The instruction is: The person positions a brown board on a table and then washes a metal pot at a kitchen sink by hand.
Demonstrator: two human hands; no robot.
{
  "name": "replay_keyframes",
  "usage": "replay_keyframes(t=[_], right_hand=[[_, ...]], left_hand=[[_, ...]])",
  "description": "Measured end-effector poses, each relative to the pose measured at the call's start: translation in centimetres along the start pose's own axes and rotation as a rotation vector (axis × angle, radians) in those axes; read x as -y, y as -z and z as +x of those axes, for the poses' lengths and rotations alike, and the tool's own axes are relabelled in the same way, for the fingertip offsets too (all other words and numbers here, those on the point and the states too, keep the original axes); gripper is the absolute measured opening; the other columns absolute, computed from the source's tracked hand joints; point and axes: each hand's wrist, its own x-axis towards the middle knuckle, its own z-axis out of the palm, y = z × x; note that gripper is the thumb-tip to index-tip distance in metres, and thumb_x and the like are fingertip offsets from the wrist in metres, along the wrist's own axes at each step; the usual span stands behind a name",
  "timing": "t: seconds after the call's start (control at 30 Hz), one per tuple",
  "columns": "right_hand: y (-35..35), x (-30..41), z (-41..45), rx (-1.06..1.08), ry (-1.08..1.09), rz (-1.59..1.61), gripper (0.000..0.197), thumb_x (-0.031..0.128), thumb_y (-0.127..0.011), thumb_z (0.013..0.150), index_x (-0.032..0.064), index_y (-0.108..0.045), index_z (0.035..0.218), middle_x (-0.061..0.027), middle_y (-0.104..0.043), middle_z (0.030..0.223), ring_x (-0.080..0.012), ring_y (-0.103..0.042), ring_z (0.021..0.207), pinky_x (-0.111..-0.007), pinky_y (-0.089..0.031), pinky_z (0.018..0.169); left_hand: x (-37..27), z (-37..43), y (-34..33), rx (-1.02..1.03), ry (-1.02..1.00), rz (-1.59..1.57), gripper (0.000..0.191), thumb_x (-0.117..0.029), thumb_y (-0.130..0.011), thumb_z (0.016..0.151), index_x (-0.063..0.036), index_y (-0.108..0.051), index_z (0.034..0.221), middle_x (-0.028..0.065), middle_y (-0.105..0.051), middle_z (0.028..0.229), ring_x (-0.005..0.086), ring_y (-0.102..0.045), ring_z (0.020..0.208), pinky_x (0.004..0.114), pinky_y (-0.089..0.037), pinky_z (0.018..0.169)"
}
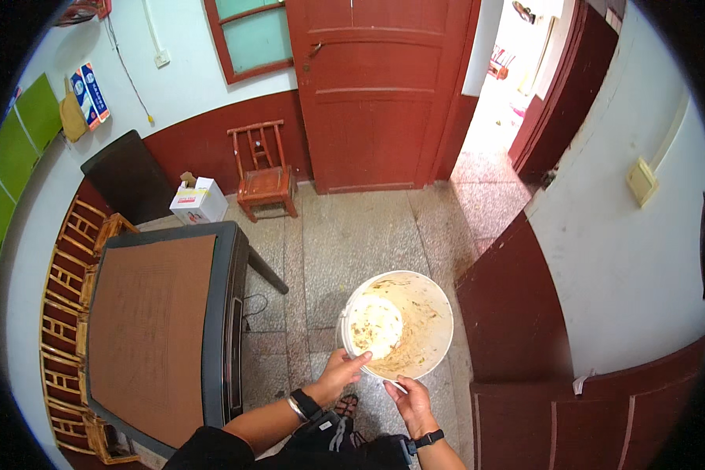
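A white plastic bucket, soiled inside with brown and greenish bits, is held up over the floor with its mouth towards me. My left hand grips the near left part of its rim, the thumb over the edge. At the near rim, my right hand holds the bucket with thumb and fingers, palm turned up. Dark bands are on both wrists, and a silver bangle is on the left one. Below the bucket a sandalled foot shows on the floor.
To the left stands a dark-framed table with a brown top, bamboo chairs behind it. A small red wooden chair and a white carton are by the far wall. A red door is beside an open doorway.
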Motion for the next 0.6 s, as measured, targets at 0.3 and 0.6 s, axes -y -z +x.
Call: replay_keyframes(t=[0.3, 0.6], right_hand=[[-7.0, 14.8, 7.2, 0.0, 0.286, -0.408, 0.076, 0.023, -0.073, 0.086, -0.0019, -0.03, 0.143, -0.018, -0.055, 0.123, -0.0295, -0.065, 0.098, -0.04, -0.058, 0.077], [-8.0, 50.6, -0.3, -1.073, 1.754, -1.27, 0.076, 0.028, -0.062, 0.089, -0.0026, -0.024, 0.147, -0.0273, -0.022, 0.152, -0.0398, -0.021, 0.142, -0.047, -0.017, 0.116]], left_hand=[[-6.6, 11.7, 3.6, -0.15, 0.032, -0.237, 0.047, -0.026, -0.066, 0.087, -0.0102, -0.052, 0.128, 0.0103, -0.061, 0.118, 0.0251, -0.061, 0.099, 0.039, -0.053, 0.08], [-19.6, 15.7, 4.3, -0.208, -0.229, -0.051, 0.038, -0.018, -0.064, 0.089, 0.0026, -0.047, 0.116, 0.016, -0.064, 0.098, 0.0201, -0.067, 0.068, 0.029, -0.054, 0.05]])
